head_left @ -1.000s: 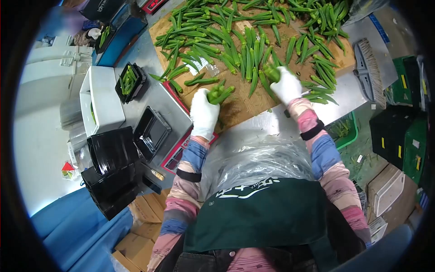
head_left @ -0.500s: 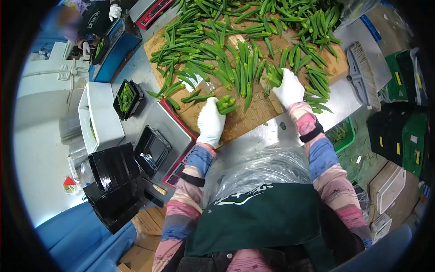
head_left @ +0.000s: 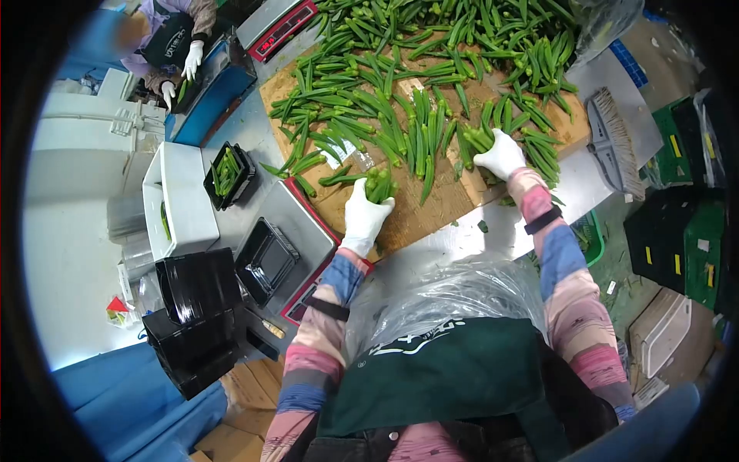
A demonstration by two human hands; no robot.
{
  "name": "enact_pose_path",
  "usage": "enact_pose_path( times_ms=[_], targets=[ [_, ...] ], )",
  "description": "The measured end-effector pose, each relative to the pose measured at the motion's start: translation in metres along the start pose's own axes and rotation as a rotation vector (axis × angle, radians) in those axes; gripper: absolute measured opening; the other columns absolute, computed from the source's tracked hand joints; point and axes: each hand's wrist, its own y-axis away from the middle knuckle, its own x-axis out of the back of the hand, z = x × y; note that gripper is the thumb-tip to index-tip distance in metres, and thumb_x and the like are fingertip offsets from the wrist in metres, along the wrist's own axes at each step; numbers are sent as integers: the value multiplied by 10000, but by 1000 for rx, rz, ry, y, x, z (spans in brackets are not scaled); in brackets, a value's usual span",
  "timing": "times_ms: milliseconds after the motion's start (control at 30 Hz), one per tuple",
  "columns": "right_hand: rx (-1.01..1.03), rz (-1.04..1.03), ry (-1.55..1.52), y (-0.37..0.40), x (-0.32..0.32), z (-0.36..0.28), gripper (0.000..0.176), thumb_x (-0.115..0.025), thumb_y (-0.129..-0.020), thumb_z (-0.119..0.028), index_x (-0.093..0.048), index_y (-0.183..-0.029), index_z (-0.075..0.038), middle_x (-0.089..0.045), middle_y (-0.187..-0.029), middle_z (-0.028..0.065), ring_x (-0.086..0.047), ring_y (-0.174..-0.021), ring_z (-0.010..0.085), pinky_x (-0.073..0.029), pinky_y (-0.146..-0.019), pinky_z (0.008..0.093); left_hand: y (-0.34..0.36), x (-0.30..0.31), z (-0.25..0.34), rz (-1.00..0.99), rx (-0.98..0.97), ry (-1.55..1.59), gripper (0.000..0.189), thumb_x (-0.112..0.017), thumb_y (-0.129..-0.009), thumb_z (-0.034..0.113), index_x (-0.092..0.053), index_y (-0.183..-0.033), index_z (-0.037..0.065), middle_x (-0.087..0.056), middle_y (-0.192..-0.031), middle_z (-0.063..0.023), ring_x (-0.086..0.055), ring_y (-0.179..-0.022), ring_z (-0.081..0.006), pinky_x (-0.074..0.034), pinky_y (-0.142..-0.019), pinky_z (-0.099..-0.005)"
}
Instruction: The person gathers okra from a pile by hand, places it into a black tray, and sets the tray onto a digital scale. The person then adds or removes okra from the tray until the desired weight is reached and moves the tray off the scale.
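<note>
My left hand (head_left: 365, 219), in a white glove, is closed around a small bunch of okra (head_left: 380, 185) over the front of the cardboard (head_left: 416, 212). At the right, my gloved right hand (head_left: 502, 157) grips more okra (head_left: 478, 138) just above the cardboard. A large heap of loose okra (head_left: 431, 123) spreads across the cardboard beyond both hands. To the left of my left hand, a black plastic tray (head_left: 265, 262) sits on the metal plate of a red-edged scale (head_left: 322, 245).
Another black tray (head_left: 228, 175) holds okra beside a white foam box (head_left: 182, 202). Stacked black trays (head_left: 196, 289) stand at lower left. A brush (head_left: 613, 142) lies to the right, near green crates (head_left: 677, 239). A co-worker (head_left: 171, 38) handles okra at upper left.
My left hand has turned, its bunch of okra now more upright. My right hand has shifted slightly right and down. The co-worker's hands have moved down to a tray.
</note>
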Motion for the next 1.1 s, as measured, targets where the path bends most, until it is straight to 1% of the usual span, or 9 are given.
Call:
enact_pose_path(
  times_ms=[67,200,367,667,767,833,933,967,1100],
  targets=[
    [73,-340,-673,13,8,16,538,-763,-793,-178,-578,-1268,-5,-716,-1038,127,-706,-882,255,-571,-789,393,16,8,20,-248,155,577,465,-764,-845,168,-579,-1246,24,-681,-1026,-80,-667,-888,-208,-542,-795,-346],
    [-24,-705,-1278,82,-6,1,440,-734,-832,-151,-613,-1232,-13,-666,-1139,110,-673,-950,206,-560,-783,364,54,16,73,-552,456,1337,402,-708,-890,84,-565,-1263,34,-658,-1069,-65,-646,-895,-185,-547,-810,-345],
    [-118,-722,-1650,118,-62,5,370,-583,-935,28,-550,-1303,40,-640,-1259,155,-646,-1137,247,-520,-1003,361,76,15,82,-664,363,1406,595,-684,-921,86,-403,-1442,29,-532,-1371,-89,-526,-1267,-208,-446,-1073,-374],
    [-287,-745,-1603,144,-79,-2,382,-619,-929,-31,-562,-1301,31,-644,-1254,134,-637,-1131,257,-512,-984,403,102,38,73,-694,550,1720,596,-500,-1053,382,-307,-1523,70,-469,-1458,-109,-488,-1324,-223,-416,-1120,-415],
    [432,-517,-711,134,-108,17,406,-648,-903,-64,-571,-1285,48,-647,-1258,127,-639,-1121,276,-494,-994,404,111,32,68,-534,427,1463,595,-608,-1007,283,-348,-1508,94,-501,-1423,-82,-500,-1302,-192,-420,-1101,-369],
    [422,-530,1,154,-71,-50,546,-616,-899,-112,-474,-1399,54,-593,-1345,122,-601,-1173,275,-447,-1038,367,115,29,66,-422,343,1304,629,-697,-935,162,-391,-1477,71,-541,-1370,-59,-518,-1254,-155,-428,-1060,-328],
    [-104,-588,-1010,163,-105,-90,655,-584,-917,-149,-346,-1510,-5,-539,-1407,94,-555,-1222,237,-433,-1034,319,112,53,51,-375,308,1174,648,-735,-902,125,-410,-1458,53,-570,-1319,-50,-546,-1187,-139,-452,-1014,-313],
    [-47,-691,-1096,155,-122,-88,707,-576,-933,-148,-264,-1564,-75,-527,-1408,70,-510,-1257,187,-418,-1044,303,110,65,47,-371,297,1141,642,-741,-898,123,-420,-1450,50,-578,-1304,-47,-554,-1169,-137,-459,-1003,-309],
    [-3,-860,-1266,172,-132,-152,575,-554,-988,-177,-352,-1516,-75,-550,-1376,63,-536,-1215,166,-434,-1023,318,108,128,38,-267,157,988,654,-737,-888,94,-426,-1460,32,-596,-1300,-53,-568,-1164,-143,-474,-995,-311]
  ],
)
